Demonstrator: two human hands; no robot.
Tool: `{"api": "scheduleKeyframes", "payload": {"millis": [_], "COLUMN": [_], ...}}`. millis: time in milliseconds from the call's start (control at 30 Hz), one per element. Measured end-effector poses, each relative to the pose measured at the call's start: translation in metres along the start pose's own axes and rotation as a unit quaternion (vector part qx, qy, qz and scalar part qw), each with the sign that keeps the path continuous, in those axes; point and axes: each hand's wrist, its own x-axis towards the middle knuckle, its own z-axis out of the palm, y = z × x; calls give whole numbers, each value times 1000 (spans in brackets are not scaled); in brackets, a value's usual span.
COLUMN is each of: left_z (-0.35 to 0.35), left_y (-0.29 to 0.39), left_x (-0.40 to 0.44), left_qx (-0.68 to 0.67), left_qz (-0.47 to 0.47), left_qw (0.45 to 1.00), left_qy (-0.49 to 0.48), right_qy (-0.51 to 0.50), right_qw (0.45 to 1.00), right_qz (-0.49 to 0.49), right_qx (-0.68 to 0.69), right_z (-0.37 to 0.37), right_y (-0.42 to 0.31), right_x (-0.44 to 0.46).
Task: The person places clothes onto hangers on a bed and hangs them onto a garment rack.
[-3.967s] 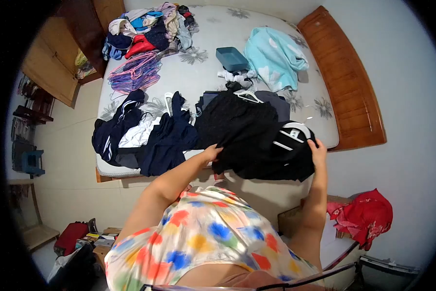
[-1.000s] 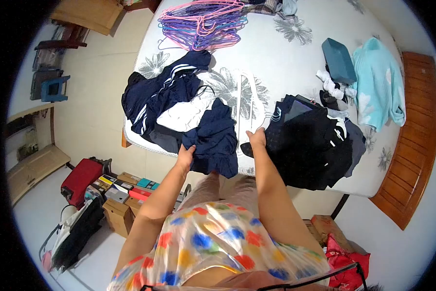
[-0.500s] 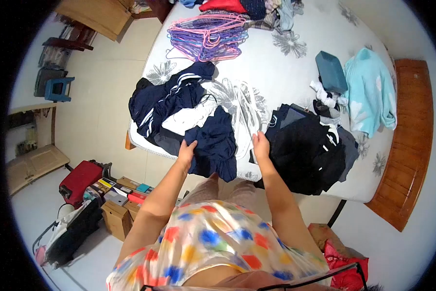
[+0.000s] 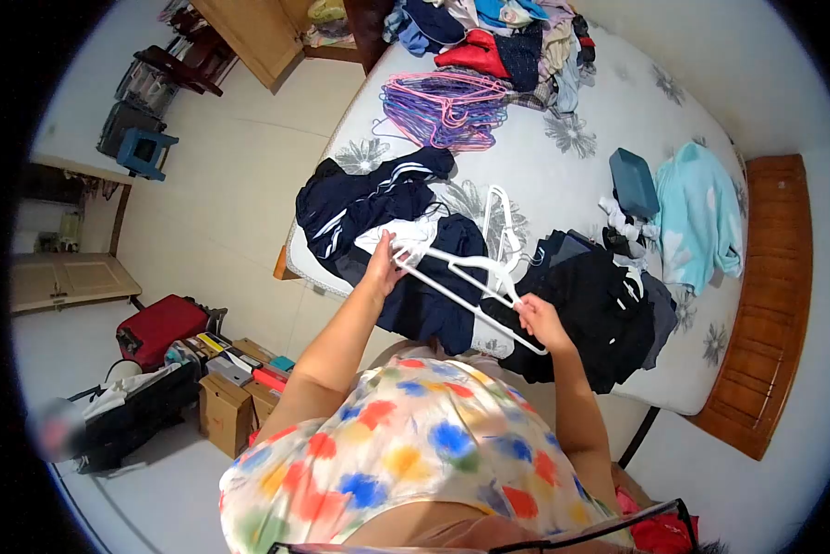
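Observation:
A white hanger (image 4: 458,294) is held out in front of me, above the dark navy garment (image 4: 421,309) at the bed's edge. My left hand (image 4: 384,265) is closed on one end of it, and my right hand (image 4: 538,320) pinches the other side. Another white hanger (image 4: 501,222) lies on the mattress just beyond. Partly under the held hanger is a white garment (image 4: 398,231). To its left, a navy garment with white stripes (image 4: 364,189) is spread out. A heap of black clothes (image 4: 586,309) sits right of my right hand.
Purple and pink hangers (image 4: 443,109) lie farther up the mattress (image 4: 609,88), below a mixed clothes pile (image 4: 489,51). On the right are a blue-grey bin (image 4: 634,183) and a light-blue blanket (image 4: 701,217). Boxes (image 4: 226,411) and a red suitcase (image 4: 161,330) stand on the floor, left.
My left hand has let go of the navy garment and now grips a white hanger together with my right hand. The hanger has been lifted off the bed. The camera view has shifted.

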Motion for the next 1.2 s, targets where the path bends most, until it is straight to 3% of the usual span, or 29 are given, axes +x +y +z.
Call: {"api": "scheduleKeyframes", "payload": {"millis": [100, 133, 167, 267, 300, 367, 433, 533, 567, 633, 700, 767, 800, 867, 900, 1000, 1133, 1200], "left_z": [-45, -35, -42, -29, -31, -33, -24, -29, -55, -84, -92, -103, -101, -95, -76, -103, -84, -61], "left_y": [-21, -16, -23, -30, -38, -53, -55, -64, -96, -104, -89, -93, -94, -95, -79, -106, -77, -61], "left_x": [38, 23, 29, 18, 24, 43, 45, 64, 106, 148, 148, 175, 176, 180, 160, 202, 173, 139], "left_qx": [-58, -60, -62, 10, 18, 20, 149, 323, 363, 549, 745, 737, 675, 392, 268, 209, 38, 64], "left_qz": [-20, -28, -46, -87, -89, -100, -76, -36, 61, 119, 212, 163, 152, 29, -42, 46, 36, 41], "left_qw": [998, 997, 997, 996, 995, 992, 985, 946, 929, 826, 632, 655, 722, 920, 962, 974, 996, 991], "left_qy": [-25, 25, 25, 9, -38, -77, -35, 0, 29, 43, -13, -41, -5, 7, 44, 70, 69, 113], "right_qy": [-17, -12, 1, -14, -25, -1, 22, 74, 96, 129, 161, 167, 169, 176, 182, 194, 204, 206], "right_qw": [998, 994, 993, 996, 992, 990, 994, 994, 992, 988, 979, 977, 980, 981, 980, 978, 974, 973], "right_qz": [-63, -65, -99, -74, -72, 3, 37, -14, -7, 34, 73, 92, 83, 73, 73, 68, 56, 51], "right_qx": [-25, -92, -63, 57, 105, 142, 103, 79, 78, 80, 98, 94, 61, 21, 27, 45, 79, 94], "right_z": [17, 20, 30, 51, 58, 62, 58, 51, 49, 46, 43, 39, 37, 34, 32, 31, 34, 36], "right_y": [11, 5, 13, 10, 13, -5, -14, -2, 2, 3, 15, 18, 21, 28, 30, 30, 28, 22], "right_x": [-2, -3, 4, 15, 22, 22, 23, 15, 12, 0, -13, -27, -34, -42, -45, -46, -31, -22]}}
